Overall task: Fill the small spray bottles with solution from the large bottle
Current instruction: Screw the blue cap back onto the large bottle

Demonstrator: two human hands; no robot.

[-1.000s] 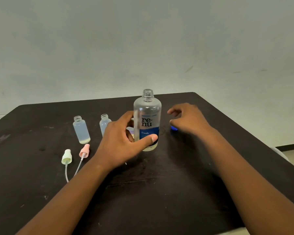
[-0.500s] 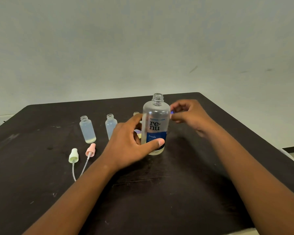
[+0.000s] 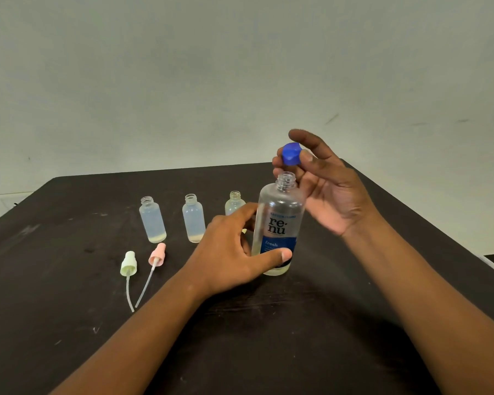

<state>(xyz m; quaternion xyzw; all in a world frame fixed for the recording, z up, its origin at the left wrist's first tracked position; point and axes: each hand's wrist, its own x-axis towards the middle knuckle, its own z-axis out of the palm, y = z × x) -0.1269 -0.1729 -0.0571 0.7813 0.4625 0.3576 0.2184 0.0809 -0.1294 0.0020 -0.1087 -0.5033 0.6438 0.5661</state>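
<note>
Grip status: the left hand [image 3: 234, 252] wraps the lower body of the large bottle [image 3: 278, 223], thumb across the front of the blue label and fingers round the far side, so the bottle stays upright and steady on the table [image 3: 268, 337]. The right hand [image 3: 325, 195] pinches the blue cap [image 3: 291, 153] between thumb and fingertips, with the remaining fingers loosely spread. The cap sits just above the bottle's open threaded neck and apart from it; it appears positioned for seating on the threads, which suggests the pouring stage is finished.

The large bottle stands right of centre on the table and looks nearly empty; only a shallow pale layer shows at its base.

Three small spray bottles stand in a row to its left, all upright and uncapped: the left small bottle [image 3: 152, 219], the middle small bottle [image 3: 194, 218], and the third small bottle [image 3: 234, 202], partly hidden behind the left hand. The first two look filled with a clear liquid well up the body; the level in the third cannot be read.

Two spray heads lie on their sides in front of the row, dip tubes pointing toward the person: the green spray head [image 3: 129, 263] and the pink spray head [image 3: 157, 254]. They lie near each other, within reach for refitting. A third spray head is not clearly visible.

Holding the bottle low keeps the neck free for the cap and resists the twisting load.
</note>
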